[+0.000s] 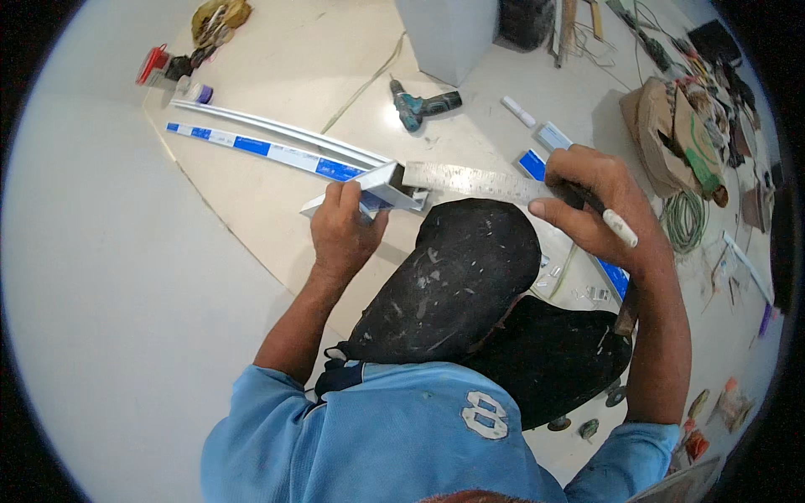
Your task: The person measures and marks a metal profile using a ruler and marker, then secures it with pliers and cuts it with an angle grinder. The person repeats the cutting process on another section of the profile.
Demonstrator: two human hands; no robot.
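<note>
My left hand [342,233] is closed on a short, angled metal profile piece [384,186], pale grey with a blue film patch. In my right hand [610,201] is a steel square, its ruled blade [470,180] pointing left; its far end lies at the profile piece's right side, though I cannot tell whether they touch. A white-and-black marker pen [620,228] also sticks out of the right hand's grip. Behind the left hand, a long blue-and-white strip [268,149] and a white channel profile [281,130] stretch across the floor.
A cordless drill [412,107] and a white marker [518,111] lie ahead. At the right are a brown bag [658,138] and a green cable coil [686,220]. A pale box-like block [449,38] stands at the back. A red-lidded jar [153,65] sits far left.
</note>
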